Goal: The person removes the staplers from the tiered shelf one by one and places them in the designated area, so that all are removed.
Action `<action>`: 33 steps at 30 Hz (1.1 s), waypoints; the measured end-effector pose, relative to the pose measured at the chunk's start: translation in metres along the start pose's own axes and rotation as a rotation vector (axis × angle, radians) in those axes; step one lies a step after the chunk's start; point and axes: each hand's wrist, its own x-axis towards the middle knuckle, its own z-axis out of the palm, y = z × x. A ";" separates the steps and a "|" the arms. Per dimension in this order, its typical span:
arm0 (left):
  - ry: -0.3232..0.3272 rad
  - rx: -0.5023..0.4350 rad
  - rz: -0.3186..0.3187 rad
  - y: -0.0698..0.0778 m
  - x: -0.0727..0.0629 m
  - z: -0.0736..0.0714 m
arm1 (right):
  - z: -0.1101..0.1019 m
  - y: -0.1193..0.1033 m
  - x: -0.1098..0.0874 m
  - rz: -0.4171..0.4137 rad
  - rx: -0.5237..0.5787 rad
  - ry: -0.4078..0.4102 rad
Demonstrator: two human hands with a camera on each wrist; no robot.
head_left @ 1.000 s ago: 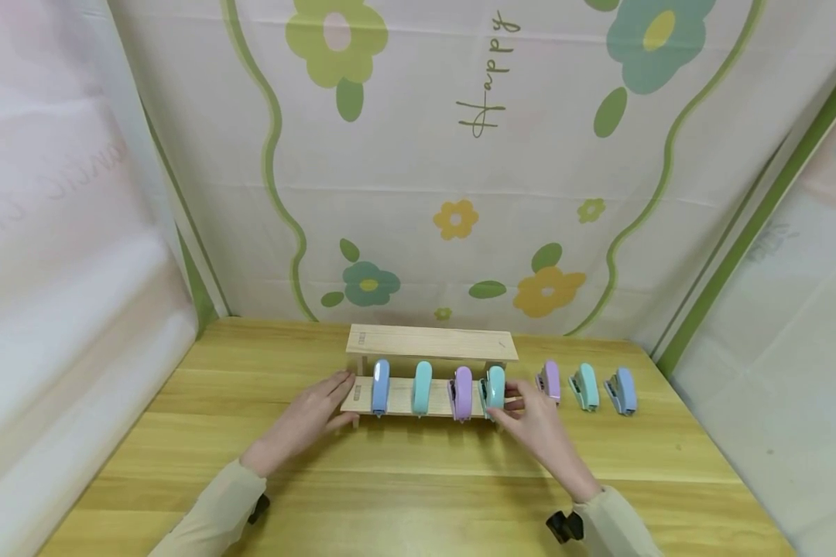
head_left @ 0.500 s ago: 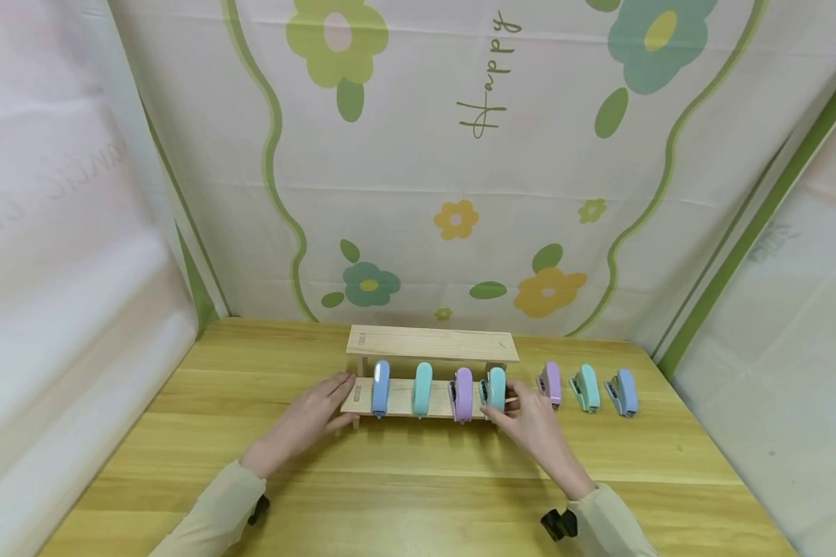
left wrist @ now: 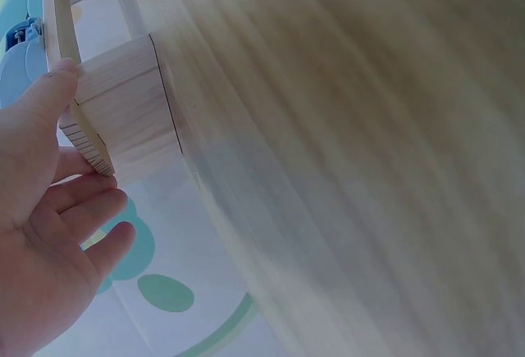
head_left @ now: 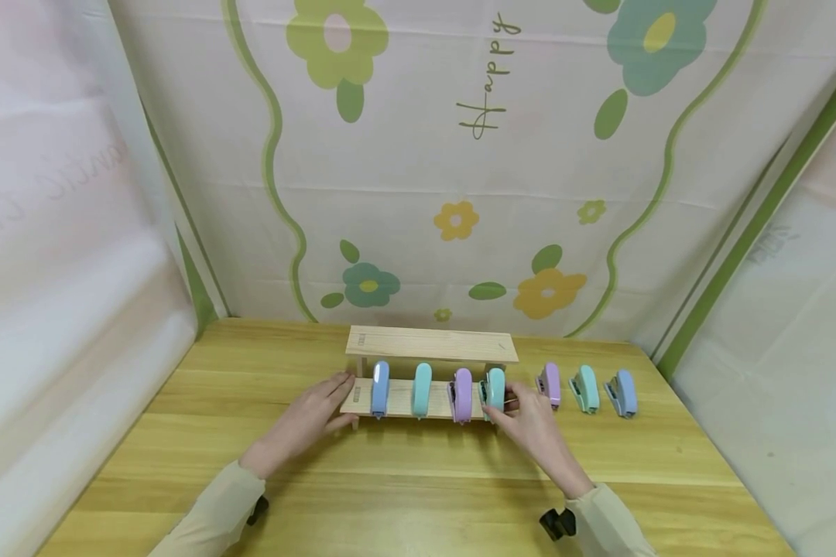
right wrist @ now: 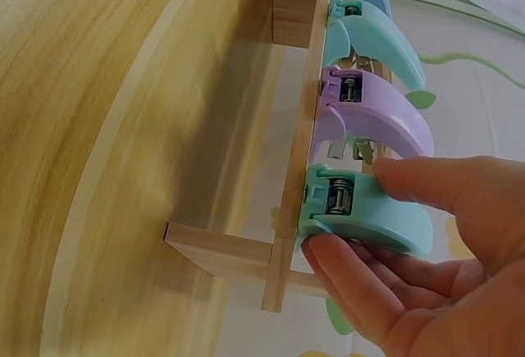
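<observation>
A two-tier wooden rack [head_left: 400, 393] stands on the table, bearing a row of staplers on its lower board. At the row's right end, my right hand [head_left: 538, 424] holds a turquoise stapler [head_left: 496, 387] between thumb and fingers; the right wrist view shows this stapler [right wrist: 381, 219] upright on the board. To its left stand a purple stapler [head_left: 463, 394], another turquoise stapler [head_left: 422, 389] and a blue stapler [head_left: 380, 388]. My left hand [head_left: 313, 414] grips the board's left end, thumb [left wrist: 56, 90] on the front edge and fingers around the end.
Right of the rack, a purple stapler [head_left: 549, 384], a green stapler [head_left: 585, 388] and a blue stapler [head_left: 623, 393] stand in a row on the wooden table [head_left: 404, 495]. The rack's upper board [head_left: 432, 343] rises behind the lower one. Flowered cloth [head_left: 397, 162] encloses the back and sides.
My right hand and wrist have shifted slightly left, with the thumb still at the turquoise stapler. The left hand and the other staplers stay in place.
</observation>
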 end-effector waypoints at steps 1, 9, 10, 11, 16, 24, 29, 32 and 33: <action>0.000 0.000 0.000 0.000 0.000 0.000 | 0.000 0.000 0.000 0.001 0.000 0.001; 0.013 -0.006 0.004 0.002 -0.001 0.001 | -0.001 0.003 -0.001 -0.005 0.004 0.008; 0.014 -0.005 0.005 0.002 -0.001 0.001 | -0.001 0.003 -0.001 -0.006 0.005 0.010; 0.013 -0.005 0.004 0.002 -0.001 0.000 | -0.001 0.003 -0.001 -0.008 0.005 0.012; 0.023 -0.006 0.008 0.003 -0.001 0.000 | -0.004 0.003 -0.002 -0.008 -0.001 0.020; 0.035 -0.008 0.016 0.002 -0.001 0.001 | -0.011 0.000 -0.005 -0.017 0.003 0.041; 0.035 -0.005 0.017 0.000 -0.001 0.003 | -0.016 0.002 -0.007 -0.024 0.008 0.066; 0.038 0.001 0.022 -0.001 -0.001 0.003 | -0.019 0.004 -0.009 -0.026 0.000 0.078; 0.038 0.002 0.023 -0.001 -0.001 0.003 | -0.021 0.005 -0.010 -0.029 -0.003 0.080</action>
